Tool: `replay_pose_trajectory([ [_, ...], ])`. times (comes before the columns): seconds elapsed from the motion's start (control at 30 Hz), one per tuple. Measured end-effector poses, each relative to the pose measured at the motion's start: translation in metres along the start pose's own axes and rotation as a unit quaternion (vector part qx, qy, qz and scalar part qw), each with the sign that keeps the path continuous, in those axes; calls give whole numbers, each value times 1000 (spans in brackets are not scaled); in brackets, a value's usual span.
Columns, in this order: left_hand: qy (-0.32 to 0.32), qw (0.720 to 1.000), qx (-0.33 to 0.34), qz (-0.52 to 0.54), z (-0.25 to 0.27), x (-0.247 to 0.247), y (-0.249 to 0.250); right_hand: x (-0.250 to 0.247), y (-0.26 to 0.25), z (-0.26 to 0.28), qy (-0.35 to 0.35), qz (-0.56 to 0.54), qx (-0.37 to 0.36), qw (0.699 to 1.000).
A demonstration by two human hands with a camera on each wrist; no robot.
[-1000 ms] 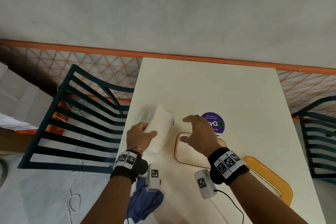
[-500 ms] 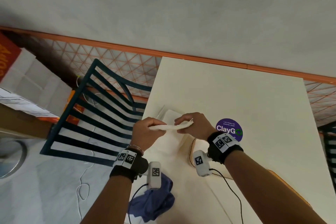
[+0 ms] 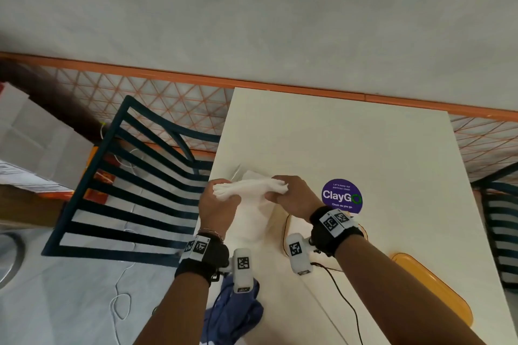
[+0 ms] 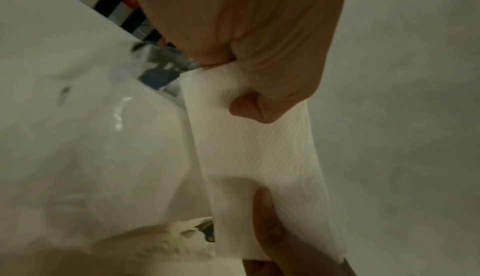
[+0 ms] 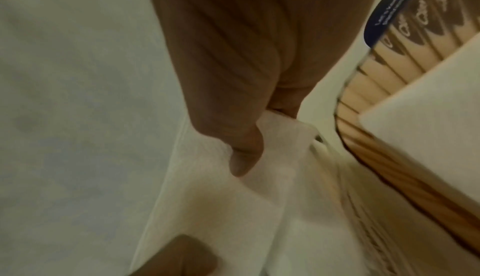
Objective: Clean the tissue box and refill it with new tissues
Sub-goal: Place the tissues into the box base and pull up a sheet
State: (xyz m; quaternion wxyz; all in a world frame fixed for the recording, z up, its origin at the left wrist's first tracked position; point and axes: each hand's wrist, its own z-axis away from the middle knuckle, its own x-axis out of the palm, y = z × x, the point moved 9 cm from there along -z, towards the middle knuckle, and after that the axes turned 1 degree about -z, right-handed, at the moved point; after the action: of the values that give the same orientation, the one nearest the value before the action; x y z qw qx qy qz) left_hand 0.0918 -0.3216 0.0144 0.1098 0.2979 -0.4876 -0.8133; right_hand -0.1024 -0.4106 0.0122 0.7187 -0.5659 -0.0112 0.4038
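Both hands pinch one stack of white tissues and hold it lifted above the table: left hand grips the left end with thumb and curled fingers, right hand grips the right end the same way. Left wrist view shows the embossed tissue surface clamped under the thumb; right wrist view shows the thumb pressed onto the tissue fold. Directly beneath the stack lies the remaining pack of tissues in clear plastic wrap, near the table's left edge. Just right of it sits the amber transparent tissue box, largely hidden by the right wrist in the head view. Purple ClayGo sticker lies right of the hands. Orange lid rests at near right; blue cloth at the near left edge.
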Motion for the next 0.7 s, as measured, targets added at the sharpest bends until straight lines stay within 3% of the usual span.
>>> replay_pose_trajectory([
  [0.07, -37, 999, 6, 20, 4, 5, 16, -23, 1, 17, 14, -51, 24, 998],
  [0.2, -179, 983, 44, 11, 26, 40, 47, -74, 12, 75, 33, -128, 62, 989],
  [0.3, -256, 966, 16, -17, 49, 80, 38, -99, 45, 118, 42, -98, 105, 989],
  [0.5, -242, 953, 23, -179, 79, 126, 7, -90, 123, 144, 38, 53, 216, 974],
  [0.7, -203, 928, 87, -301, 97, 144, 8, -85, 142, 136, 83, 141, 247, 955],
])
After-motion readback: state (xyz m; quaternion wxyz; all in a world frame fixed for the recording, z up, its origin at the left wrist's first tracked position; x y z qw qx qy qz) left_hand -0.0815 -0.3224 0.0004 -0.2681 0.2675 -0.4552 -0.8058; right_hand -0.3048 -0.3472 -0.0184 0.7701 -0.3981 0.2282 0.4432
